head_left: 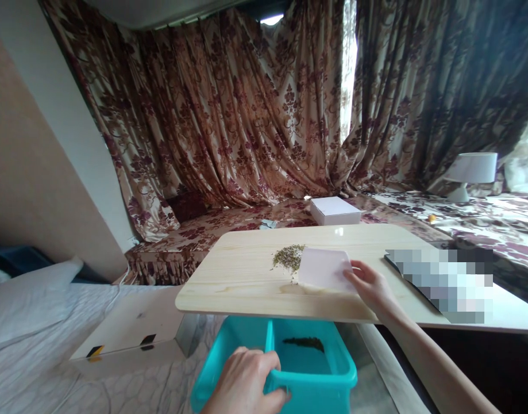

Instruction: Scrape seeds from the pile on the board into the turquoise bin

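The teal bin (313,382) is one, at the bottom centre of the frame, just past the near edge of the desk. Largest of all, patterned curtains (246,115) fill the top. One bed (35,368) with a pale quilted cover takes the lower left, bearing one pillow (35,299) at the far left. One desk (229,279) with a light wood top spans the middle, running towards the lower right.

There are two white boxes: the larger box (130,316), with two black-and-yellow tabs, lies on the bed at lower left; the smaller box (336,211) sits beyond the desk, right of centre. Both look closed, so their contents cannot be told.

The bin is split by one divider (270,334) into two compartments. The right one holds a dark strip of flakes (304,343) along its far side; the left one is partly hidden.

One flat dark-edged object (440,287), its face pixelated, lies on the desk at right. One white sheet (322,267) is near the desk's middle.

Two hands show. The left hand (253,376), bottom centre, is curled narrow over the bin's near rim where the divider meets it. The right hand (367,280), right of centre, pinches the sheet's right edge between nearly closed fingers. The sheet's left edge meets one loose pile of greenish-brown flakes (288,257) on the desk.
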`<state>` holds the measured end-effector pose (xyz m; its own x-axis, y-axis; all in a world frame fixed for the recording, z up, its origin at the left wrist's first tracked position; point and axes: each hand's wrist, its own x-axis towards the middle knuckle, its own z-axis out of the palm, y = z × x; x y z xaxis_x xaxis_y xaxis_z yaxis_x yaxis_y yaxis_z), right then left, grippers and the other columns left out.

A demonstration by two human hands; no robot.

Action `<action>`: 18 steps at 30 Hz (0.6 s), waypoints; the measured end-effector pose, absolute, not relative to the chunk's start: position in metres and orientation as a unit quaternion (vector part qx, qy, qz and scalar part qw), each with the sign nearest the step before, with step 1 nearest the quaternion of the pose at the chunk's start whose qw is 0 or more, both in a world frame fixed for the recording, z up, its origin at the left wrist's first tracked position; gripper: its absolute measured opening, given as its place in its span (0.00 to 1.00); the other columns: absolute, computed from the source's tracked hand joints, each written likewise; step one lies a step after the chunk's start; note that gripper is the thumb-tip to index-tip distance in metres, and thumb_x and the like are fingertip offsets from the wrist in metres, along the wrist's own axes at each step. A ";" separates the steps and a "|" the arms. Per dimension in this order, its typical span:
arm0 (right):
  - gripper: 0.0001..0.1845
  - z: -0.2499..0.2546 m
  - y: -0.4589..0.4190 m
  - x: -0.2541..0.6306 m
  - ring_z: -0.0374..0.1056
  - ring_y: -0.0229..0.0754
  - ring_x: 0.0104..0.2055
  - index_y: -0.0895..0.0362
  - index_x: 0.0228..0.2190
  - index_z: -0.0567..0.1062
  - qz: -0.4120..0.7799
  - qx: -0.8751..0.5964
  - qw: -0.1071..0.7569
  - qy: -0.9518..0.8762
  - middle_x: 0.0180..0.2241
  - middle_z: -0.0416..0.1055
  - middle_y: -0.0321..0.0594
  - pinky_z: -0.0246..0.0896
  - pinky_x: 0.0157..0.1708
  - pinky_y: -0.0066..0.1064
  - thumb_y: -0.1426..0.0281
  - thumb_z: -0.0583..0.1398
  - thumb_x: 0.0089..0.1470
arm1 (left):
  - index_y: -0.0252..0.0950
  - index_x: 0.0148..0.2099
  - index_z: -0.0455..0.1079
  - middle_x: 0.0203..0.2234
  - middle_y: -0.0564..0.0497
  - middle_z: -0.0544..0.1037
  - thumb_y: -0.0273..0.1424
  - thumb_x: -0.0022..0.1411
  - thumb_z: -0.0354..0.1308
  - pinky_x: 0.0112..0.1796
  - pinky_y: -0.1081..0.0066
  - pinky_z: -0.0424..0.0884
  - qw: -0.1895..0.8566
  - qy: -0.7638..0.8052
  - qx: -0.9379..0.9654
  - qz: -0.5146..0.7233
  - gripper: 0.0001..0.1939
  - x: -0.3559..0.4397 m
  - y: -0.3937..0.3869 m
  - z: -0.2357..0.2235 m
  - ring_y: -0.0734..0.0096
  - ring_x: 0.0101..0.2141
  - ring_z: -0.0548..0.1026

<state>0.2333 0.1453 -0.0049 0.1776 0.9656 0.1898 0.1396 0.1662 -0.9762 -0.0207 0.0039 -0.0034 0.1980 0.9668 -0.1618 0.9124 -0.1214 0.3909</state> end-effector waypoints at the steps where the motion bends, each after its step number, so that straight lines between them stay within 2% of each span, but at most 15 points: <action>1: 0.13 -0.004 0.146 0.233 0.73 0.45 0.30 0.56 0.29 0.70 0.372 -0.524 0.560 -0.522 0.28 0.77 0.43 0.66 0.29 0.30 0.63 0.60 0.37 | 0.44 0.35 0.70 0.33 0.56 0.75 0.37 0.50 0.56 0.38 0.71 0.58 0.207 0.630 0.746 0.065 0.08 -0.020 0.004 -0.003 0.64 0.39 0.67; 18: 0.10 -0.005 0.161 0.221 0.73 0.42 0.29 0.55 0.29 0.69 0.367 -0.499 0.564 -0.546 0.27 0.77 0.41 0.66 0.28 0.29 0.66 0.58 0.40 | 0.45 0.36 0.70 0.34 0.56 0.74 0.38 0.50 0.56 0.40 0.71 0.58 0.214 0.639 0.737 0.048 0.09 -0.021 0.005 -0.001 0.64 0.40 0.67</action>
